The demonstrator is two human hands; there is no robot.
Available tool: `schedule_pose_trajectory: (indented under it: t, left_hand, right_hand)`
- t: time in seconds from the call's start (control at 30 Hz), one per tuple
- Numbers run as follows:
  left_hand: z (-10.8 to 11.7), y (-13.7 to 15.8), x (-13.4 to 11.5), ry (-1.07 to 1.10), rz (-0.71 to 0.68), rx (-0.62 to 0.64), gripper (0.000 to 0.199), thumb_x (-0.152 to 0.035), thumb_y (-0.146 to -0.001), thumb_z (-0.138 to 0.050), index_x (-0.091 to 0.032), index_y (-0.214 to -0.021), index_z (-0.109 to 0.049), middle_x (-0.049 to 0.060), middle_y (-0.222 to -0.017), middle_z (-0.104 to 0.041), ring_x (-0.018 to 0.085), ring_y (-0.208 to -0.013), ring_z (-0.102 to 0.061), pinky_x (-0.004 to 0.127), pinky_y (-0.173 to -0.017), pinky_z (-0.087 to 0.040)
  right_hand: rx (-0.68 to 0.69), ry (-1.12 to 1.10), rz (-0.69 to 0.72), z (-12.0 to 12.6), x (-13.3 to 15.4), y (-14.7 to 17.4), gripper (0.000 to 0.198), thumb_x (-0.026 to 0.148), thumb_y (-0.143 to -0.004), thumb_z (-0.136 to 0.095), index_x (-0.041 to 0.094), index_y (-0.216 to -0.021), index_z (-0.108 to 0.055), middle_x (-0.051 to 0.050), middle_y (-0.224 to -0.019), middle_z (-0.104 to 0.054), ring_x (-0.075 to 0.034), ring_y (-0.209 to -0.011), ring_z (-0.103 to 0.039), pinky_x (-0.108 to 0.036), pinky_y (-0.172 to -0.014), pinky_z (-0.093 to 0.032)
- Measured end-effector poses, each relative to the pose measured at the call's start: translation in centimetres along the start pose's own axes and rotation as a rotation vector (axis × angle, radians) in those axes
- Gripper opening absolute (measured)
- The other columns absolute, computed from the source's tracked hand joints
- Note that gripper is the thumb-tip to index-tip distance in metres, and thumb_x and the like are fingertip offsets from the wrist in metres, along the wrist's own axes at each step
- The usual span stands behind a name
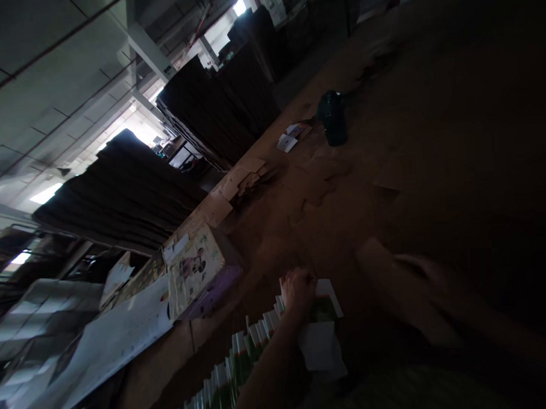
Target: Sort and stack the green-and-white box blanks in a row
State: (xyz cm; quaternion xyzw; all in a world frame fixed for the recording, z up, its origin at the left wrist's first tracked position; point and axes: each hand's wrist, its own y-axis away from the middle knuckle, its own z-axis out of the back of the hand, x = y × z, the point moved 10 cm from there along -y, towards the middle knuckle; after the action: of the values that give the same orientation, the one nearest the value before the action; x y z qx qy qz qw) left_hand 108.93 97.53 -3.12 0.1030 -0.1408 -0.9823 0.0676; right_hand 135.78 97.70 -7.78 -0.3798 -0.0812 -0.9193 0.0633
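Note:
My left hand (299,291) is closed, fingers curled, at the far end of a long row of thin white-and-green folded cards (237,357). It seems to grip the last of them, though the fingertips are hidden. Just right of it lies a white-and-green card (326,298), with a plain white piece (319,346) below. Further right, in deep shadow and blurred by motion, my right hand (427,276) is closed round a flat brown piece of cardboard (384,263).
A box with cartoon print (198,265) stands left of my hands, beside a long white sheet (119,326). Farther along the brown table lie cardboard scraps (242,178), small printed cards (290,137) and a dark teal jug (333,117). Tall dark stacks (123,193) rise behind.

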Motion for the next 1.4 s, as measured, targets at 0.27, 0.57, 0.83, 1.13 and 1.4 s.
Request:
schedule_pose_trajectory:
  t: [0.27,0.57,0.83,1.13,1.4]
  left_hand:
    - [-0.5,0.1,0.9,0.052,0.075,-0.033,0.016,-0.025,-0.086,-0.057,-0.027,-0.086,-0.072,-0.002,-0.101,-0.073,0.021,-0.105,-0.059,0.036,-0.092,-0.038]
    - [-0.7,0.3,0.5,0.0,0.057,-0.065,0.018,-0.024,-0.088,-0.053,-0.026,-0.082,-0.07,-0.001,-0.099,-0.071,0.023,-0.105,-0.056,0.041,-0.094,-0.037]
    - [-2.0,0.5,-1.8,-0.067,-0.122,-0.032,0.048,-0.04,-0.081,-0.066,-0.032,-0.126,-0.055,0.005,-0.137,-0.051,0.028,-0.127,-0.042,0.048,-0.109,-0.029]
    - [-2.5,0.5,-2.3,-0.007,-0.022,0.06,0.064,-0.028,-0.078,-0.065,-0.033,-0.138,-0.045,0.003,-0.142,-0.049,0.026,-0.135,-0.037,0.051,-0.118,-0.016]
    - [3.3,-0.7,-1.0,0.148,0.025,-0.088,0.04,-0.041,-0.097,-0.035,-0.033,-0.132,-0.052,0.004,-0.143,-0.049,0.026,-0.133,-0.041,0.055,-0.114,-0.023]
  right_hand:
    - [0.208,0.042,0.232,-13.6,4.5,3.3,0.064,0.062,-0.094,-0.033,0.029,-0.149,-0.039,-0.014,-0.161,-0.022,-0.038,-0.146,-0.016,-0.062,-0.109,-0.033]
    - [-0.01,0.181,0.33,-15.2,3.6,3.7,0.058,0.049,-0.095,-0.044,0.032,-0.15,-0.035,-0.013,-0.164,-0.01,-0.043,-0.145,-0.01,-0.064,-0.11,-0.028]
    - [0.015,0.277,0.342,-12.9,5.7,3.2,0.057,0.05,-0.092,-0.045,0.029,-0.145,-0.045,-0.016,-0.152,-0.042,-0.038,-0.137,-0.04,-0.061,-0.107,-0.034]
    - [0.023,0.367,0.104,0.2,-4.7,1.1,0.067,0.028,-0.068,-0.056,0.02,-0.134,-0.059,-0.018,-0.147,-0.047,-0.044,-0.14,-0.031,-0.062,-0.103,-0.039]
    - [0.618,-0.377,0.153,-3.9,14.9,2.6,0.046,0.056,-0.086,-0.042,0.018,-0.082,-0.067,-0.009,-0.085,-0.075,-0.025,-0.078,-0.07,-0.035,-0.072,-0.054]
